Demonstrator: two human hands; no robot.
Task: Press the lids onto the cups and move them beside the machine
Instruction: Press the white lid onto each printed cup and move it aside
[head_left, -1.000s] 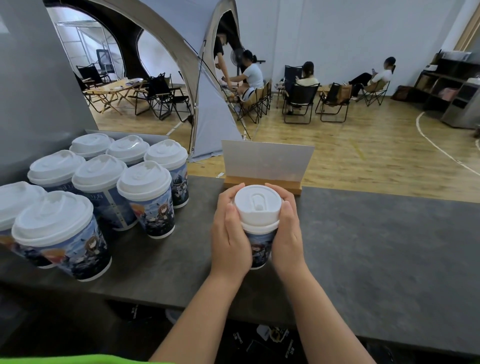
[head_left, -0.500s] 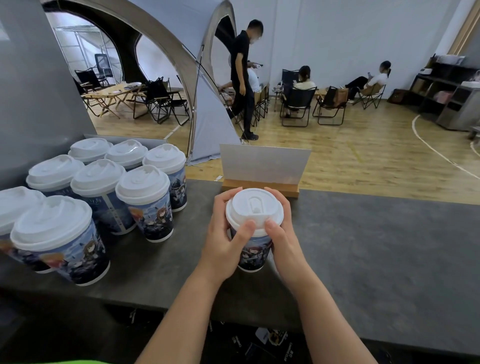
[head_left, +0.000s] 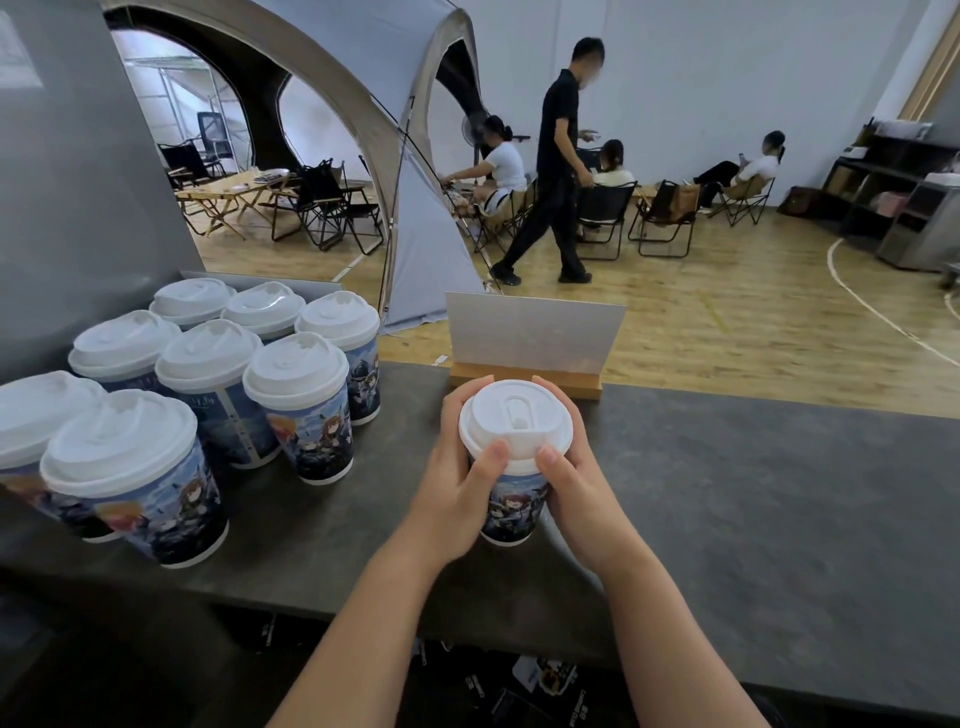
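A printed paper cup (head_left: 511, 506) stands on the dark counter (head_left: 753, 499) in front of me, with a white lid (head_left: 515, 423) on top. My left hand (head_left: 460, 483) wraps the cup's left side and its thumb presses on the lid's near rim. On the other side, my right hand (head_left: 576, 480) grips the cup with its thumb on the rim too. Several lidded cups (head_left: 296, 405) stand grouped at the left, beside the grey machine (head_left: 72, 197).
A white sign in a wooden base (head_left: 532, 338) stands just behind the held cup. Beyond the counter lies a wooden floor with a tent, folding chairs, seated people and one person walking. Dark packages lie below the counter's near edge.
My thumbs have come up from the cup's sides onto the lid's near rim. The view has shifted slightly, and a person has walked to the right in the background.
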